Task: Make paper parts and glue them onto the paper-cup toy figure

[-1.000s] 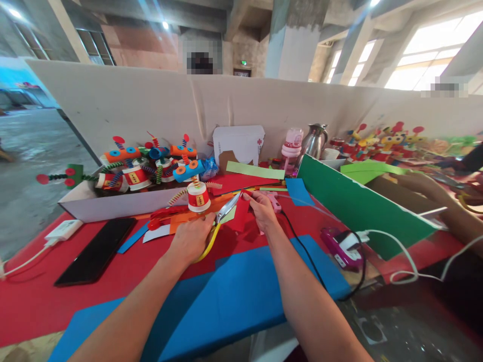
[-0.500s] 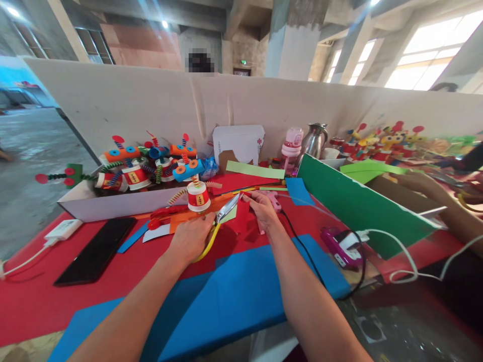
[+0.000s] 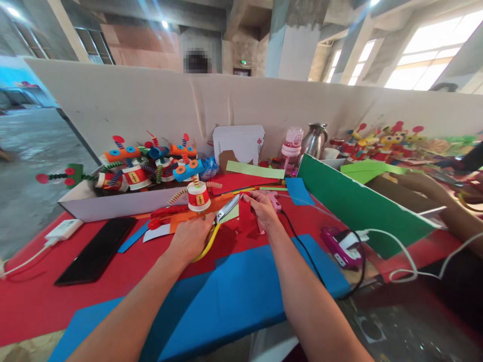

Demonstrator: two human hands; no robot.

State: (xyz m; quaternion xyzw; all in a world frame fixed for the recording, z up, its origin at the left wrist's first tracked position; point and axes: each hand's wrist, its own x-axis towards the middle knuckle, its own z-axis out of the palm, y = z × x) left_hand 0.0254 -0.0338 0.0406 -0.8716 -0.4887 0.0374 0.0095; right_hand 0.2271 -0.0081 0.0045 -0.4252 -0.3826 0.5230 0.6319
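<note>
My left hand [image 3: 193,235] is closed around the yellow handles of a pair of scissors [image 3: 228,207]. Their silver blades point up and right, close to a piece of red paper [image 3: 245,215]. That paper hangs from the pinched fingers of my right hand [image 3: 263,207]. Just beyond my left hand stands a paper-cup figure [image 3: 197,195] with a blue tube head and coiled paper arms. Orange paper [image 3: 180,221] lies beside that figure, and a light green scrap shows behind the blades. Next to my right hand is a pink object [image 3: 274,201], partly hidden.
A white box [image 3: 124,203] at left holds several similar figures. In front of it lie a black phone [image 3: 96,251] and a white charger [image 3: 63,230]. To the right are a green-sided box [image 3: 362,208], a purple device [image 3: 341,249] with cables, and another person's arm [image 3: 449,201].
The red paper has turned and shifted slightly right, away from the scissor blades. Both hands stay nearly in place.
</note>
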